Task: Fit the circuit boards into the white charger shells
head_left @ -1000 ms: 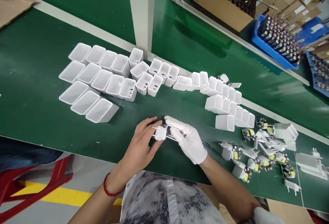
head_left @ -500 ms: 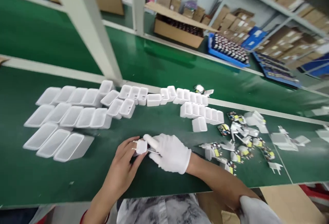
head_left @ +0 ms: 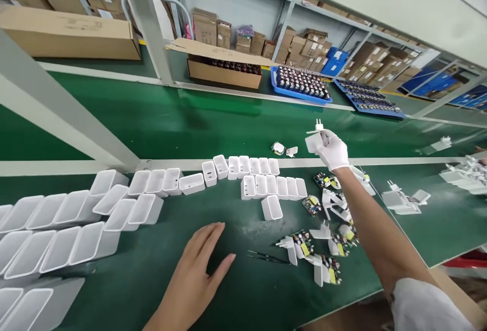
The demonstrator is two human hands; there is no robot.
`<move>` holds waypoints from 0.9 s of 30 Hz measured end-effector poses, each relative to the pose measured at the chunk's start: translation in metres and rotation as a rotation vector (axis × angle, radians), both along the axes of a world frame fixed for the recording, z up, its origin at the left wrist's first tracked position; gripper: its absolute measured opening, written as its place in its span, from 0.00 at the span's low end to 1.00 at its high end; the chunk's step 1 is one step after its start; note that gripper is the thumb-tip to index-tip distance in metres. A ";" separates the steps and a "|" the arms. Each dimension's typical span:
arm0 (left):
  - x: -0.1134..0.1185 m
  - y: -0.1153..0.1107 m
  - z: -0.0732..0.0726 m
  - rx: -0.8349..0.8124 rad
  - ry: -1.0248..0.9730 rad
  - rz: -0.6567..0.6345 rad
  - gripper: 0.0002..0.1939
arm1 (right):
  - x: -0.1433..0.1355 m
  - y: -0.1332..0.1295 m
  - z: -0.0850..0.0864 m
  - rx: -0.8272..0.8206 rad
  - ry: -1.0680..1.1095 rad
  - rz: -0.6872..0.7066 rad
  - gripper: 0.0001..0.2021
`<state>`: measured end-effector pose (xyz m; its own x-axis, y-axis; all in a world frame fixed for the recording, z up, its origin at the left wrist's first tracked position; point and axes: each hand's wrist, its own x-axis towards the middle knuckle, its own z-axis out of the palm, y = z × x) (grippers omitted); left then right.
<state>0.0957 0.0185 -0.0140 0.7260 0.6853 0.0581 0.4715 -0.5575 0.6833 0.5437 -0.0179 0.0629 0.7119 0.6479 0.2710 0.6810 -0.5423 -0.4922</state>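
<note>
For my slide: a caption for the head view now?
Gloved right hand holds white plug part; bare left hand empty.

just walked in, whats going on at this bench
A person's gloved right hand holds a white plug piece. The bare left hand is open over the green bench, near dark tweezers. White open-topped cases stand mostly in rows, and circuit boards lie loosely clustered on the right.
</note>
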 end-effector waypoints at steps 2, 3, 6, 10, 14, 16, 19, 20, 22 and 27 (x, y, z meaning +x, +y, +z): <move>0.016 -0.001 0.000 0.099 -0.005 -0.066 0.25 | 0.034 0.004 -0.015 -0.090 0.000 -0.098 0.24; 0.026 -0.003 0.001 0.143 -0.004 -0.105 0.25 | 0.046 0.005 -0.023 -0.138 0.004 -0.128 0.23; 0.059 -0.009 0.004 0.233 0.029 -0.239 0.25 | 0.070 0.007 -0.042 -0.268 0.004 -0.159 0.22; 0.102 -0.019 0.003 0.260 0.081 -0.329 0.24 | 0.084 0.006 -0.050 -0.417 -0.005 -0.127 0.19; 0.127 -0.023 -0.006 0.305 0.102 -0.308 0.13 | 0.080 0.002 -0.039 -0.441 -0.136 -0.149 0.26; 0.132 -0.023 -0.009 0.349 0.108 -0.314 0.09 | 0.073 0.004 -0.036 -0.430 -0.208 -0.107 0.29; 0.126 -0.023 -0.007 0.366 0.094 -0.338 0.08 | 0.062 0.014 -0.043 -0.478 -0.209 0.060 0.28; 0.121 -0.023 -0.004 0.352 0.082 -0.340 0.08 | 0.058 0.017 -0.047 -0.499 -0.193 0.105 0.28; 0.102 -0.023 0.006 0.302 0.061 -0.314 0.07 | 0.052 0.022 -0.053 -0.521 -0.157 0.160 0.26; 0.031 -0.027 0.028 0.166 0.063 -0.089 0.05 | 0.042 0.026 -0.044 -0.394 -0.078 0.255 0.12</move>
